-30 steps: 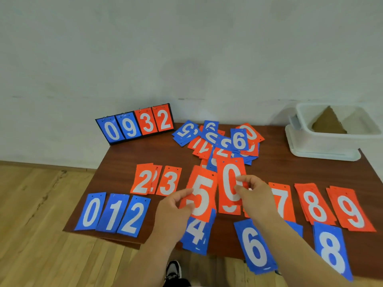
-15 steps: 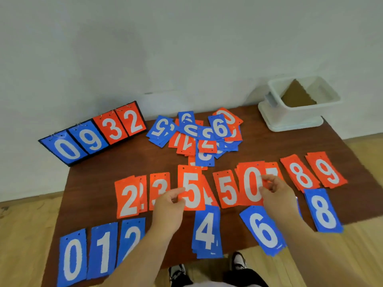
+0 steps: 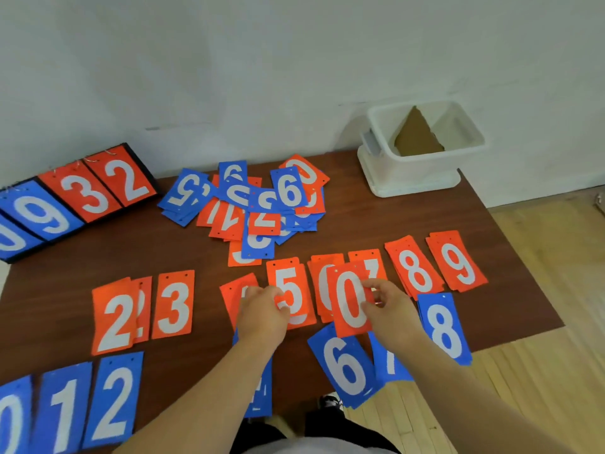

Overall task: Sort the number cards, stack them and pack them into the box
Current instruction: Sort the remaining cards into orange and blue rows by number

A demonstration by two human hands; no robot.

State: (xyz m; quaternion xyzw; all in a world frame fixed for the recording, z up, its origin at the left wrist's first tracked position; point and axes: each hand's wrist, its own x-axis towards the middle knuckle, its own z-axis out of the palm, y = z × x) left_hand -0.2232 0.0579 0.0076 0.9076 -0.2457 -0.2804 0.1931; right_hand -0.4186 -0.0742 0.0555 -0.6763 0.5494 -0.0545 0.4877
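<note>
"At the left hand [image 3: 262,314], fingers pinch the orange plastic 5 card [image 3: 288,290]; the right hand [image 3: 389,309] pinches the orange plastic 0 card [image 3: 348,303]. Any risk?"

"Yes. That zero overlaps the orange 7 card [image 3: 373,270] beside the right hand, so releasing it there would mix the piles. The unsorted card heap [image 3: 262,204] and white plastic box [image 3: 415,173] lie farther beyond."

The orange cards [image 3: 173,306] and blue cards [image 3: 347,368] bore white numerals. The surface [image 3: 376,221] was dark reddish-brown, the box [image 3: 409,172] white with brown cardboard [image 3: 417,136] inside, the floor [image 3: 556,257] pale wood planks, and the scoreboard [image 3: 85,194] black-framed.
</note>
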